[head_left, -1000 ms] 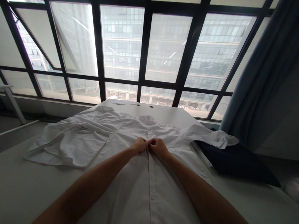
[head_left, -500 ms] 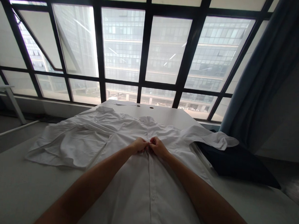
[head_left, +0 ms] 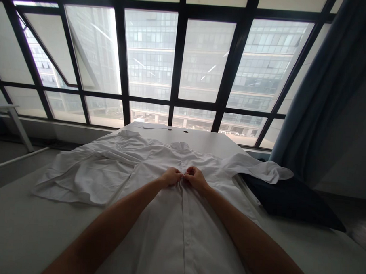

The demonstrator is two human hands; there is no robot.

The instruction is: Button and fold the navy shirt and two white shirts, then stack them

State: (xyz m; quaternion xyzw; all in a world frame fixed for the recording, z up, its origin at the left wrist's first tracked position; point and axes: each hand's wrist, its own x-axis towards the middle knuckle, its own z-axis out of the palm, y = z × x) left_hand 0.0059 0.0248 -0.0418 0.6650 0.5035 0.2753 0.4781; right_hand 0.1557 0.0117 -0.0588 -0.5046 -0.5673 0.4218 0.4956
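Observation:
A white button-up shirt point(head_left: 163, 229) lies spread on the table, its collar point(head_left: 181, 146) toward the window and its front placket running down the middle. At the upper part of that placket, my left hand point(head_left: 171, 177) pinches the fabric edge. My right hand point(head_left: 196, 179) is closed on the placket just beside it, fingertips almost touching the left ones. Whether a button sits between the fingers is hidden. Lower on the placket a small button point(head_left: 187, 241) shows. One sleeve point(head_left: 260, 166) stretches to the right, and bunched white cloth point(head_left: 90, 173) lies on the left.
Under the right sleeve lies a dark navy cloth item point(head_left: 292, 202) on the white table point(head_left: 39, 231). Paper point(head_left: 153, 126) rests at the table's far end. A blue curtain point(head_left: 317, 110) hangs at right, and another white table point(head_left: 18, 123) stands at left.
Both hands stay at the same spot on the placket. The right hand's fingers have shifted very slightly; the shirt lies as before.

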